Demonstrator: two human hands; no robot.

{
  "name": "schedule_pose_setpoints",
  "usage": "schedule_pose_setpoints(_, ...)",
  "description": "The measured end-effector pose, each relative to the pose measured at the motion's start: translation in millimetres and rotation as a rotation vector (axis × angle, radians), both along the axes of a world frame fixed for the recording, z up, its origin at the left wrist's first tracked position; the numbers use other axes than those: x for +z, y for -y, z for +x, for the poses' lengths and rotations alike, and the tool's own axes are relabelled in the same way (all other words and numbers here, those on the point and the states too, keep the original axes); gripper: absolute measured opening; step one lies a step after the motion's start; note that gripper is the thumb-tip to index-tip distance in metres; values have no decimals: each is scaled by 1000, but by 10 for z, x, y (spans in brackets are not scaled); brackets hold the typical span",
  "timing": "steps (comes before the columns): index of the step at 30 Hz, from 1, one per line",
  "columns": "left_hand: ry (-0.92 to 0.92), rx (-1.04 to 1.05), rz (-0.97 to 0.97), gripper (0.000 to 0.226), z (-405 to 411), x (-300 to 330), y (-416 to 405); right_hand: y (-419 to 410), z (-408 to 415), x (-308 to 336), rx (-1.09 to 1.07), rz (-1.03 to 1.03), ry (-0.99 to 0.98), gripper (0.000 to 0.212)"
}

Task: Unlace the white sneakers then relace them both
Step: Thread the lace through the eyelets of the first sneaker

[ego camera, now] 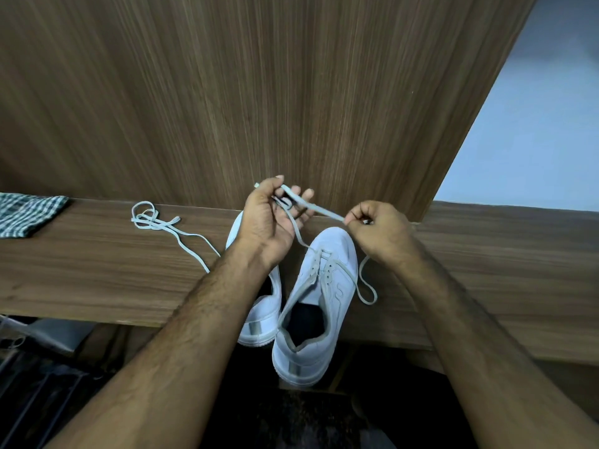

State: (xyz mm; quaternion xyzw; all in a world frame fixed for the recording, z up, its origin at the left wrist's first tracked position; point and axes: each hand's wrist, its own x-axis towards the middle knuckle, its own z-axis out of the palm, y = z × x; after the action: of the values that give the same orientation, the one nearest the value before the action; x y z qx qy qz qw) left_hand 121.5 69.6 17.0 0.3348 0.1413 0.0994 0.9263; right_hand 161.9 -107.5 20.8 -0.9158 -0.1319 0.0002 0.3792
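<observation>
Two white sneakers stand side by side on a wooden ledge (97, 270), toes toward the wall. The right sneaker (319, 303) has a white lace (319, 210) running through its front eyelets only. My left hand (275, 218) pinches one stretch of that lace above the toes. My right hand (376, 228) pinches the same lace further right, so it is taut between both hands. A slack loop of it hangs beside the shoe's right side. The left sneaker (262, 315) is largely hidden under my left forearm. A second, loose white lace (162, 226) lies coiled on the ledge to the left.
A checked cloth (26, 215) lies at the ledge's far left. A wood-panelled wall (259, 92) rises straight behind the shoes, with a pale wall (534, 124) at the right. The sneakers' heels overhang the ledge's front edge above a dark floor.
</observation>
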Motion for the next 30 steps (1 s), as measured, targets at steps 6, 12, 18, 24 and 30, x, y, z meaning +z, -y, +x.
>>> schedule_pose_setpoints(6, -82, -91, 294, 24, 4, -19, 136, -41, -81, 37, 4, -225, 204, 17)
schedule_pose_setpoints(12, -21, -311, 1089, 28, -81, -134, 224, -3, -90, 17, 197, 109, 113, 14)
schedule_pose_setpoints(18, -10, -159, 1065, 17, -42, -126, 157, -13, -23, -15, 59, 7, 197, 21)
schedule_pose_setpoints(24, 23, -76, 674, 26, -51, 25, 204, 43, -20, 0, -48, -172, 136, 23)
schedule_pose_setpoints(30, 69, -240, 1065, 22, -83, -135, 197, -58, -77, 75, 128, 348, 62, 16)
